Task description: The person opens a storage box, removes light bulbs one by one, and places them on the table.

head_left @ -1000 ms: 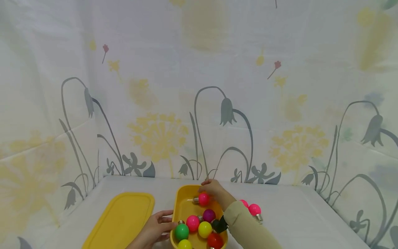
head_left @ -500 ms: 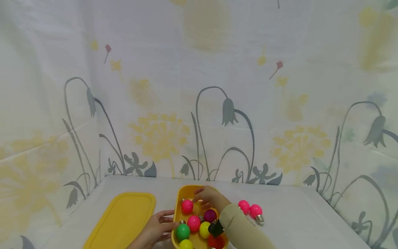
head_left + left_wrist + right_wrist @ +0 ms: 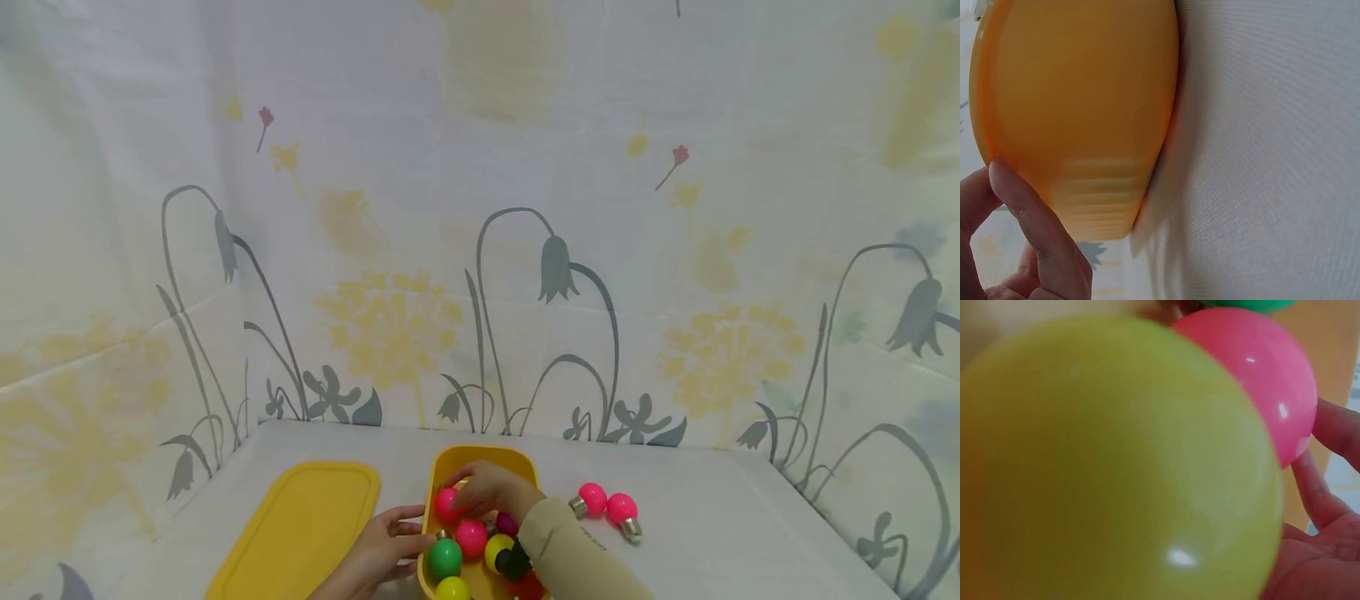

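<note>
Head view: the right hand reaches into the yellow oval plastic tub on the white cloth-covered surface, its fingers curled over a pink round plastic bulb at the tub's left wall. Whether this grip is truly clamped on the bulb I cannot tell — the fingers hide the contact. The left hand rests against the tub's outer left side with fingers straight, thumb on the rim, holding nothing.

Inside the tub, nearer the person than the reached-for bulb, lie another pink bulb, a green bulb, a yellow bulb, a purple bulb and a second yellow-green bulb at the picture's lower edge. A red bulb is partly hidden by the beige sleeve.

Right of the tub, two pink bulbs with silver screw bases lie side by side on the surface. Left of the tub lies a flat yellow plastic lid — apart from it.

Left wrist view shows a fingertip pressed on the tub's orange-yellow wall.
</note>
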`<state>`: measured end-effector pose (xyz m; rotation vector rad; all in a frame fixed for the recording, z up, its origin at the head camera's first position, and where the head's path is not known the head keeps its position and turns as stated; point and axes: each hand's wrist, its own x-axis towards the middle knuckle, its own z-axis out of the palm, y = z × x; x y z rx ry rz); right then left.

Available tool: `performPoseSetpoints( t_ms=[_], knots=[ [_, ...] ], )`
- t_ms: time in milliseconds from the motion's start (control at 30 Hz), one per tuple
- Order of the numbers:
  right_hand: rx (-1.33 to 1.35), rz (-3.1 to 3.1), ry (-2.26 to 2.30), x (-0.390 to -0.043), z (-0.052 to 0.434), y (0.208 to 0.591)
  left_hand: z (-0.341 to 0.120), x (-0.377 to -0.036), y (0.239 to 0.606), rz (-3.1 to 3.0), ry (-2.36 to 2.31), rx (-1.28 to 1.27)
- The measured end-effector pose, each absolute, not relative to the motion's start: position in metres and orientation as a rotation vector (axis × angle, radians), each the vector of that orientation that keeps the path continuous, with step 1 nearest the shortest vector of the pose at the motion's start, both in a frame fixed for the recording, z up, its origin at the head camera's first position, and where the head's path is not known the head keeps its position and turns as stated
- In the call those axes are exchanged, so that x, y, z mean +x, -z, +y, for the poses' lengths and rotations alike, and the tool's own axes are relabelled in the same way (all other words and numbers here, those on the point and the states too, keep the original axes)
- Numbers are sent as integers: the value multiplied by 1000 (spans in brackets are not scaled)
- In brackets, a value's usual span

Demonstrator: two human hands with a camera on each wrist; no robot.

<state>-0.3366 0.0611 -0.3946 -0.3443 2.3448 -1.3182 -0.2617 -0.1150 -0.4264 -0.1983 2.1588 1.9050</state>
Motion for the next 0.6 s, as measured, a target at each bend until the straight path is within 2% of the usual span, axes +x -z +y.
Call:
performPoseSetpoints(
  t_ms=[600],
  knots=[
    [-400, 2195, 1469, -326, 70, 375, -117, -261, 428, 2150, -1919, -151]
  ],
)
